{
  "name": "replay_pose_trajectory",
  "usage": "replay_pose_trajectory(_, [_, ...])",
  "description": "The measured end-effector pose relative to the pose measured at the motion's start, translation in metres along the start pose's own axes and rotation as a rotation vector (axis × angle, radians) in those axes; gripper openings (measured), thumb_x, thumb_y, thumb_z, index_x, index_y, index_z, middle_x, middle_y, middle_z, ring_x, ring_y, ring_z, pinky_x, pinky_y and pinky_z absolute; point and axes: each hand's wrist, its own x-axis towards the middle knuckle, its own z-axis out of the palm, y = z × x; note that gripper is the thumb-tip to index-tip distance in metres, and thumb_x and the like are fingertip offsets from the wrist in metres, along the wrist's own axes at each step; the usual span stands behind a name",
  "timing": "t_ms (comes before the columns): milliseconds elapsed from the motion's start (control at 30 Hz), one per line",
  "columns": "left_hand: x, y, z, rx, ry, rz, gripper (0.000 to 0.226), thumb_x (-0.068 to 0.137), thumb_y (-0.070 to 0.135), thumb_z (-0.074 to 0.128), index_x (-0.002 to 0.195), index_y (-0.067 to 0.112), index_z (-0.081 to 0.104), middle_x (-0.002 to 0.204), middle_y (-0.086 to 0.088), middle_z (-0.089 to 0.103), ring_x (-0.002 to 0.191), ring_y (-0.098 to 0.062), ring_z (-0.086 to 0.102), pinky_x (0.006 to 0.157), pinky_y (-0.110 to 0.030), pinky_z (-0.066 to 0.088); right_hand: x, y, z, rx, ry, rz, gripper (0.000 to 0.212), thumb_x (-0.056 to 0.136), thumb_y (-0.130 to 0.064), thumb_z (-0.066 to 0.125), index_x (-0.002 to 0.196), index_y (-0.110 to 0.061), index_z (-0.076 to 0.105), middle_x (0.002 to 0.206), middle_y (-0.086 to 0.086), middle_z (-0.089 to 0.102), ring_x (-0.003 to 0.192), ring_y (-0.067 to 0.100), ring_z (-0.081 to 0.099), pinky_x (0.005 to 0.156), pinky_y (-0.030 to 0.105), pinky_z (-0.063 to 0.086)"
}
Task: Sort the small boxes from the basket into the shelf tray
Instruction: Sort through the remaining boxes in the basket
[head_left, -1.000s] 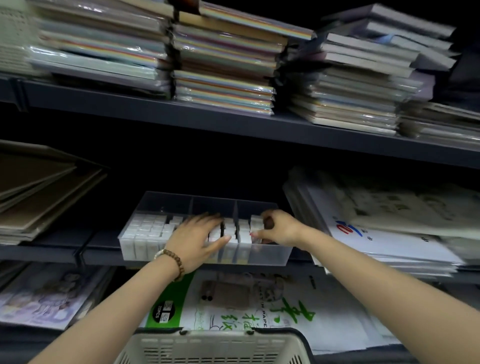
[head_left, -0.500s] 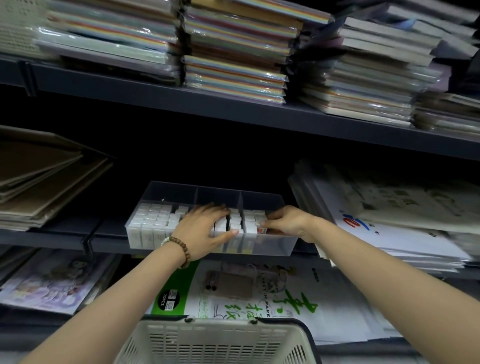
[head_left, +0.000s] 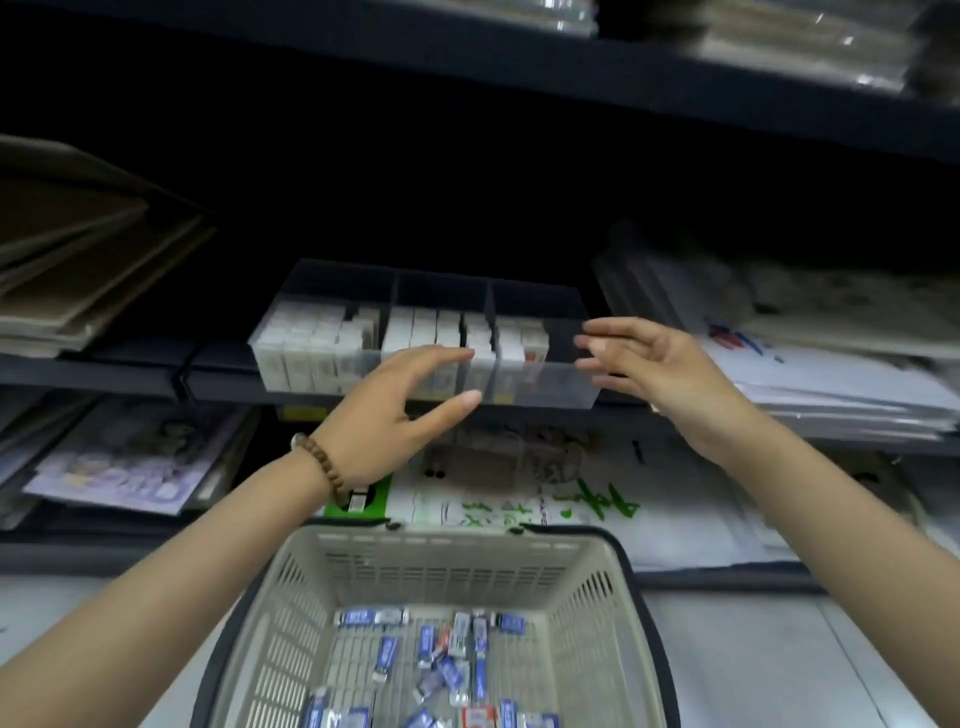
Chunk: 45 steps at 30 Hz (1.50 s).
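A clear divided shelf tray (head_left: 561, 374) sits on the middle shelf, packed with rows of small white boxes (head_left: 311, 338) in its left and middle sections. My left hand (head_left: 400, 405), with a bead bracelet at the wrist, hovers just in front of the tray's front wall, fingers spread, holding nothing. My right hand (head_left: 649, 364) is open at the tray's right end, apart from it. Below, a beige basket (head_left: 431, 566) holds several small blue-and-white boxes (head_left: 452, 670) scattered on its floor.
Brown card sheets (head_left: 78, 270) lie stacked on the shelf to the left, white paper pads (head_left: 810, 364) to the right. A pad with green lettering (head_left: 545, 504) and printed booklets (head_left: 130, 462) lie on the lower shelf. A dark upper shelf (head_left: 571, 78) overhangs.
Both hands have drawn back out of the tray and opened. The view has tilted down, and the basket's inside with its boxes has come into sight.
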Motion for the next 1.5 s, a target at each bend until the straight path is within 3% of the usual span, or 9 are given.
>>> replay_pose_trajectory(267, [-0.094,-0.077,0.092,-0.084,-0.439,-0.297,0.061,0.075,0.071,0.038,0.125,0.038,0.048,0.131,0.016,0.048,0.122,0.000,0.043,0.103,-0.023,0.035,-0.058,0.166,0.056,0.024,-0.246,0.518,0.011,0.088,-0.016,0.064,0.098,-0.019,0.067,0.103,0.004,0.072,0.085,0.015,0.071,0.070,0.019,0.056])
replay_pose_trajectory(467, [-0.133,-0.163,0.193,-0.172,-0.690,-0.606,0.036,0.094,0.030,0.051,0.124,0.011,0.054,0.129,-0.007,0.056,0.113,-0.016,0.053,0.096,-0.022,0.039,-0.054,0.294,0.109,-0.162,-0.399,0.756,0.019,0.089,-0.014,0.063,0.107,-0.006,0.064,0.095,0.006,0.065,0.074,0.012,0.064,0.075,0.027,0.054])
replay_pose_trajectory(600, [-0.147,-0.187,0.238,-0.297,-0.683,-0.787,0.034,0.095,0.026,0.049,0.123,0.007,0.054,0.124,-0.010,0.057,0.110,-0.020,0.054,0.097,-0.027,0.042,-0.052,0.337,0.134,-0.179,-0.396,0.808,0.031,0.089,-0.017,0.064,0.114,0.002,0.063,0.080,0.003,0.063,0.066,0.012,0.058,0.071,0.026,0.052])
replay_pose_trajectory(767, [-0.151,-0.202,0.268,-0.312,-0.693,-0.829,0.043,0.096,0.037,0.042,0.133,0.016,0.047,0.132,-0.007,0.052,0.118,-0.019,0.049,0.095,-0.024,0.037,-0.049,0.372,0.160,-0.217,-0.390,0.805,0.043,0.089,-0.027,0.063,0.123,-0.002,0.056,0.116,0.013,0.064,0.064,0.010,0.061,0.055,0.018,0.050])
replay_pose_trajectory(933, [-0.150,-0.208,0.289,-0.321,-0.686,-0.782,0.044,0.097,0.040,0.038,0.134,0.018,0.047,0.123,-0.002,0.055,0.107,-0.016,0.051,0.094,-0.025,0.039,-0.035,0.390,0.189,-0.281,-0.260,0.833,0.027,0.085,-0.028,0.069,0.079,-0.003,0.066,0.074,0.013,0.071,0.051,0.016,0.066,0.058,0.031,0.058])
replay_pose_trajectory(1033, [-0.143,-0.209,0.296,-0.340,-0.674,-0.754,0.035,0.099,0.031,0.038,0.109,0.005,0.059,0.092,-0.010,0.056,0.081,-0.021,0.054,0.085,-0.043,0.050,-0.036,0.393,0.202,-0.219,-0.194,0.902,0.027,0.083,-0.026,0.071,0.080,0.001,0.066,0.074,0.015,0.070,0.053,0.019,0.064,0.065,0.034,0.059])
replay_pose_trajectory(1133, [-0.144,-0.212,0.299,-0.372,-0.628,-0.810,0.035,0.098,0.032,0.040,0.124,0.014,0.054,0.106,-0.006,0.060,0.094,-0.021,0.060,0.082,-0.031,0.053,-0.042,0.397,0.202,-0.080,-0.094,0.972,0.027,0.082,-0.020,0.072,0.098,0.001,0.068,0.072,0.009,0.067,0.053,0.013,0.057,0.056,0.022,0.053])
replay_pose_trajectory(1233, [-0.151,-0.208,0.300,-0.385,-0.541,-0.846,0.034,0.096,0.034,0.043,0.127,0.020,0.050,0.103,0.008,0.056,0.087,-0.009,0.056,0.066,-0.012,0.044,-0.049,0.398,0.197,0.020,-0.021,0.993,0.030,0.082,-0.018,0.072,0.108,-0.005,0.067,0.088,0.006,0.064,0.065,0.011,0.053,0.070,0.023,0.047])
replay_pose_trajectory(1500, [-0.151,-0.205,0.299,-0.686,-0.285,-1.012,0.031,0.084,0.034,0.063,0.102,0.012,0.050,0.093,-0.003,0.062,0.082,-0.017,0.065,0.070,-0.028,0.054,-0.063,0.376,0.192,0.268,-0.128,0.919,0.029,0.088,-0.022,0.064,0.115,-0.012,0.065,0.113,0.003,0.067,0.098,0.013,0.061,0.076,0.020,0.051])
